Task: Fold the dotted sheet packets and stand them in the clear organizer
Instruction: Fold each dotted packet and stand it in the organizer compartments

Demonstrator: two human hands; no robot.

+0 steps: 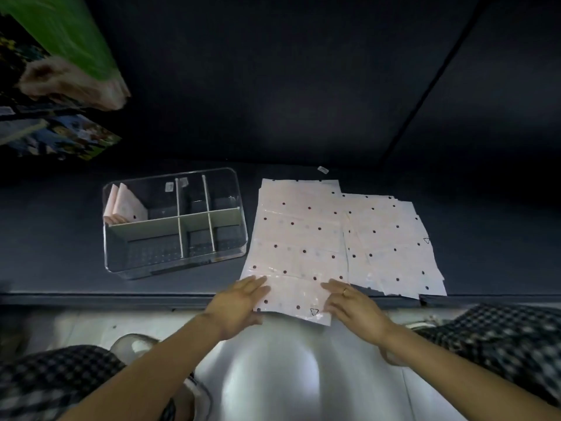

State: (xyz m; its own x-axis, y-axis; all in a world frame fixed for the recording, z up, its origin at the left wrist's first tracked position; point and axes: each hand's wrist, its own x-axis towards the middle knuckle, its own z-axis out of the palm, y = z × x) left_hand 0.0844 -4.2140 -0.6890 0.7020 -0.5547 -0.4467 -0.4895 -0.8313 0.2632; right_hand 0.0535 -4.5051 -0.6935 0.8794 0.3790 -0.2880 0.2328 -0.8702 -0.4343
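- The step in hand is judged to be the start of a fold: the top dotted sheet packet (pixel 299 247) is taken at its near edge, which overhangs the front edge of the dark bench (pixel 60 268).
- The left hand (pixel 239 305) is laid at the packet's near-left corner, fingers straight and together on top of the film; whether the thumb is tucked beneath cannot be told.
- The right hand (pixel 353 305) is set at the near-right part of the same edge, fingers extended and slightly spread over the film, a ring (pixel 344 291) being seen on one finger; no closed grip is shown.
- Both forearms are stretched forward and converge on the packet, palms down.
- More dotted packets (pixel 394 238) are fanned out flat beyond and to the right of the right hand.
- The clear organizer (pixel 174 223) is stood beyond and to the left of the left hand; folded packets (pixel 124 205) are already upright in its far-left compartment, the other compartments being seen without packets.
- The next move is judged to call for the near edge to be lifted evenly by both hands and carried away over the sheet, the slippery film being kept aligned.
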